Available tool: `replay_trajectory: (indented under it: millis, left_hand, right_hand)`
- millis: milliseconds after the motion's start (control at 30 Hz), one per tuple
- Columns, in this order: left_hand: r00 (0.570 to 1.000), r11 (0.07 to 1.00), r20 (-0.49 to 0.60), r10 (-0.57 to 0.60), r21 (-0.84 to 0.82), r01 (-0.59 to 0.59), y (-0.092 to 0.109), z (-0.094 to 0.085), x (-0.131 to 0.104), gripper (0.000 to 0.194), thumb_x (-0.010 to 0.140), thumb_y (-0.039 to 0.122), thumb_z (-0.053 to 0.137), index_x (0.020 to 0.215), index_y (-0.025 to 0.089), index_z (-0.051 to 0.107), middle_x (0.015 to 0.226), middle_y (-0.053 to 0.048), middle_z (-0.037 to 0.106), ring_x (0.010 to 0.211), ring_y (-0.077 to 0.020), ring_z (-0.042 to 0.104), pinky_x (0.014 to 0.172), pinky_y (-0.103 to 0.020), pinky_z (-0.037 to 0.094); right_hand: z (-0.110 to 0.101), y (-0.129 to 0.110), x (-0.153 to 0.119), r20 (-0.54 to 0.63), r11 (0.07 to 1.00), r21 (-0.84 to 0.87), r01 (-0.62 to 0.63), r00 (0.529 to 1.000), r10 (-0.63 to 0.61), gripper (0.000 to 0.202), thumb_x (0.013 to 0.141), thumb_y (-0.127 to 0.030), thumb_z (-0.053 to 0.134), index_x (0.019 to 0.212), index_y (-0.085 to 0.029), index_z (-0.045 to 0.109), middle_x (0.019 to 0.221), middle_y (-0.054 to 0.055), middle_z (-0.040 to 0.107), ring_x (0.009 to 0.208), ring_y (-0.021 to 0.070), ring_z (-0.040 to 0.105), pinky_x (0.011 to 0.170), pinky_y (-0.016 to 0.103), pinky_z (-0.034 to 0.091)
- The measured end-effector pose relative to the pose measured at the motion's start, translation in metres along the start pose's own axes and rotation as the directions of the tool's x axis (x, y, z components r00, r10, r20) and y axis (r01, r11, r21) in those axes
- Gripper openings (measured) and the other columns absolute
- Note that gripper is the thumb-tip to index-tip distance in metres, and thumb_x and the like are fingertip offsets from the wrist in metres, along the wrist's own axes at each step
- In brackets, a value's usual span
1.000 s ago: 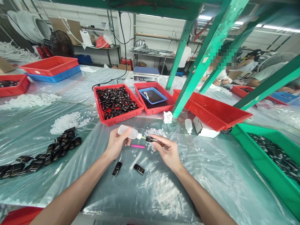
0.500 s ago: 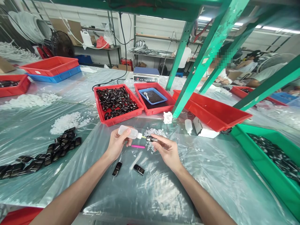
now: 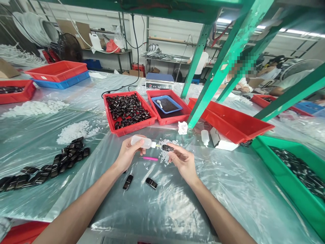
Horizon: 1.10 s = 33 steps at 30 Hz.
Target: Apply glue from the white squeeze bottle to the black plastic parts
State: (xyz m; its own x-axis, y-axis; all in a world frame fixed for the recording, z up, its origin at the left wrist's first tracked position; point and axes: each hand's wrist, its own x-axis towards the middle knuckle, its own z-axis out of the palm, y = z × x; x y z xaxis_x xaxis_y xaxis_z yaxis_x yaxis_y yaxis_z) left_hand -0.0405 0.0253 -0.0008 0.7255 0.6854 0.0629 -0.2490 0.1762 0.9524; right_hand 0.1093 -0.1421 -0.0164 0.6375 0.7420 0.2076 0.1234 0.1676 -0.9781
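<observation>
My left hand [image 3: 129, 154] is closed round a translucent squeeze bottle [image 3: 142, 142], which lies sideways with its white cap and thin needle tip pointing right. Between the fingertips of my right hand [image 3: 183, 160] is a small glossy black plastic part [image 3: 167, 148]; the needle tip is close to its left end, and I cannot tell whether they touch. Under and behind it spreads a pile of small white pieces [image 3: 166, 157]. A pink pen-like tool [image 3: 150, 158] lies below the bottle. Nearer to me rest two loose black parts, one on the left [image 3: 128, 182] and one on the right [image 3: 151, 183].
A red tray [image 3: 132, 130] full of black parts stands ahead, beside another red tray [image 3: 167, 120] holding a blue one. Green metal posts [image 3: 203, 95] rise on the right. A second bottle [image 3: 205, 137], a green bin [image 3: 281, 176] and a row of black parts [image 3: 54, 166] flank my arms.
The needle tip and the black part have drawn slightly apart, and the part has turned a little in my right fingers. The view has shifted slightly.
</observation>
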Motion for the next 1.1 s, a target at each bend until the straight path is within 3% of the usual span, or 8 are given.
replay_trajectory:
  millis: [267,567,633,733,833,933,1000,1100]
  left_hand:
    - [0.999,0.970,-0.021,-0.041,0.237,0.044,-0.011,-0.007,0.011,0.047,0.072,0.044,0.083,0.108,0.016,0.073,0.108,-0.010,0.077,0.098,-0.0233,0.069,0.088,-0.035,0.053]
    - [0.997,0.851,0.073,-0.009,0.524,-0.031,-0.033,-0.014,0.011,0.043,0.074,0.035,0.079,0.107,0.018,0.056,0.111,-0.010,0.074,0.104,-0.0241,0.069,0.094,-0.040,0.052]
    - [0.994,0.821,0.097,0.045,0.564,-0.092,-0.026,-0.015,0.010,0.051,0.073,0.036,0.080,0.115,0.019,0.057,0.120,-0.011,0.071,0.112,-0.0248,0.067,0.097,-0.039,0.050]
    - [0.967,0.753,0.034,0.251,0.620,-0.218,-0.006,-0.017,0.007,0.049,0.079,0.038,0.078,0.123,0.021,0.062,0.125,-0.010,0.070,0.118,-0.0247,0.064,0.100,-0.036,0.048]
    - [0.914,0.653,-0.019,0.406,0.705,-0.276,0.018,-0.023,0.003,0.022,0.087,0.039,0.071,0.098,0.020,0.073,0.099,-0.006,0.075,0.095,-0.0216,0.067,0.087,-0.030,0.049]
    - [0.959,0.601,0.247,0.140,0.748,-0.281,0.029,-0.031,-0.002,0.020,0.089,0.038,0.068,0.082,0.021,0.075,0.079,-0.002,0.073,0.073,-0.0180,0.063,0.070,-0.027,0.045]
    - [0.899,0.552,0.425,-0.107,0.777,-0.302,0.026,-0.033,-0.005,0.016,0.089,0.034,0.067,0.084,0.022,0.076,0.078,-0.002,0.073,0.069,-0.0177,0.062,0.067,-0.027,0.042]
    - [0.844,0.463,0.492,-0.211,0.811,-0.357,0.012,-0.032,-0.009,0.013,0.087,0.027,0.064,0.083,0.024,0.076,0.078,-0.002,0.071,0.070,-0.0189,0.060,0.066,-0.029,0.039]
  right_hand:
    - [-0.002,-0.003,0.007,-0.058,0.972,0.192,-0.139,0.987,0.152,0.047,0.085,-0.063,0.070,0.074,-0.017,0.071,0.056,0.001,0.058,0.046,0.0097,0.041,0.041,0.023,0.030]
    - [0.000,0.001,0.007,-0.058,0.986,0.117,-0.122,0.990,0.129,0.045,0.084,-0.062,0.071,0.082,-0.018,0.072,0.068,0.003,0.065,0.048,0.0095,0.044,0.039,0.022,0.030]
    - [0.000,0.002,0.007,-0.070,0.989,0.110,-0.104,0.991,0.112,0.043,0.082,-0.061,0.073,0.084,-0.018,0.072,0.079,0.006,0.070,0.050,0.0095,0.047,0.038,0.022,0.031]
    - [0.000,0.002,0.008,-0.090,0.992,0.095,-0.086,0.991,0.095,0.043,0.082,-0.061,0.073,0.087,-0.018,0.073,0.079,0.005,0.070,0.048,0.0091,0.047,0.038,0.022,0.033]
    - [0.000,0.002,0.008,-0.103,0.994,0.071,-0.078,0.991,0.085,0.044,0.083,-0.061,0.072,0.088,-0.018,0.073,0.074,0.004,0.069,0.047,0.0087,0.046,0.039,0.022,0.035]
    - [0.000,0.003,0.008,-0.088,0.995,0.059,-0.082,0.992,0.087,0.046,0.083,-0.063,0.072,0.090,-0.018,0.073,0.077,0.005,0.071,0.046,0.0086,0.047,0.039,0.022,0.034]
    - [0.000,0.003,0.008,-0.078,0.995,0.048,-0.086,0.993,0.090,0.048,0.082,-0.065,0.071,0.092,-0.017,0.074,0.079,0.006,0.072,0.047,0.0090,0.048,0.038,0.022,0.034]
    - [0.001,0.004,0.008,-0.084,0.996,0.037,-0.083,0.993,0.086,0.049,0.084,-0.064,0.070,0.095,-0.017,0.074,0.082,0.007,0.073,0.049,0.0101,0.050,0.038,0.022,0.034]
